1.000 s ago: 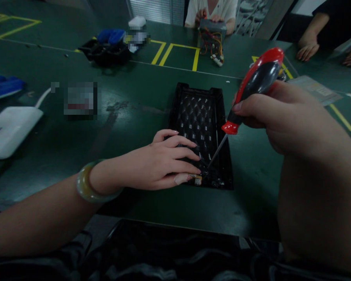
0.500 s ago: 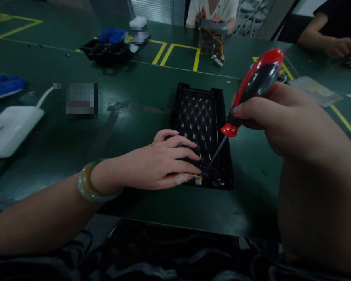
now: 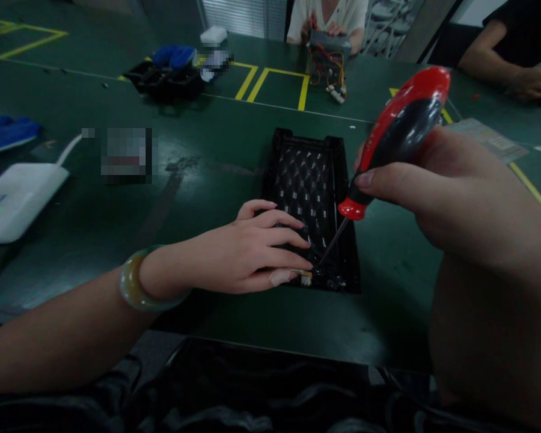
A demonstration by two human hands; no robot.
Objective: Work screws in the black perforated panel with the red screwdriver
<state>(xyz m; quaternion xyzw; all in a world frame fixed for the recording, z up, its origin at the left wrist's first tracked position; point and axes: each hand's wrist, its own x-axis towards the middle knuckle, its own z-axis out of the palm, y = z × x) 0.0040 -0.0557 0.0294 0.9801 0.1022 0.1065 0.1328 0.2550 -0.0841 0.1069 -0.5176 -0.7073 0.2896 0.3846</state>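
Observation:
A black plastic panel (image 3: 304,180) with a patterned inner face lies on the green table. Across its near left part rests my left hand (image 3: 256,249), fingers spread, with the fingertips by a small circuit board (image 3: 305,278) at the near end. My right hand (image 3: 415,186) grips a red and black screwdriver (image 3: 399,129) by its handle. The screwdriver leans to the right, and its shaft reaches down to the panel just beyond my left fingertips. Whether the tip sits in a screw is too dark to tell. White tape wraps a digit of my left hand.
A white box-shaped device (image 3: 22,201) with a cable and a blue glove (image 3: 9,133) lie at the left. Further back stands a black tray (image 3: 162,81) with blue material on it. Across the table, one person handles a grey metal box (image 3: 329,41) with coloured wires; another sits at right.
The screwdriver handle has tilted a little further right and my right hand has shifted slightly with it. My left hand and the panel stay nearly still. The hands of the person at right have moved.

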